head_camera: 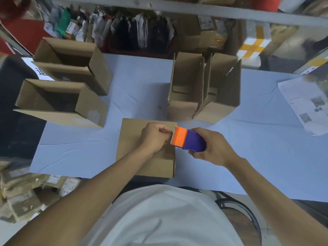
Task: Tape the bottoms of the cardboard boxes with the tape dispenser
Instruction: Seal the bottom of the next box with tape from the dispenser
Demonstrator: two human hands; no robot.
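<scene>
**Tape dispenser at the right edge of the upturned box**

Around the work stand four open boxes: two at the left (pixel 63 102), partly off the table over a dark surface, and two side by side at the far middle (pixel 204 87), flaps upright. A printed sheet (pixel 305 103) with square codes lies at the right. Nothing stands between the hands and the near box (pixel 134 139), which lies flat-side up on the pale blue, creased table cover (pixel 257 139).

The boxes are plain brown corrugated card. The tape dispenser (pixel 188 140) is smooth plastic, orange at its toothed nose, purple behind.

The right hand (pixel 214 146) wraps round the purple body. The left hand (pixel 156 137) is curled at the toothed nose, fingertips pinched there; any tape between them is too faint to see. The shelf behind is blurred.
</scene>
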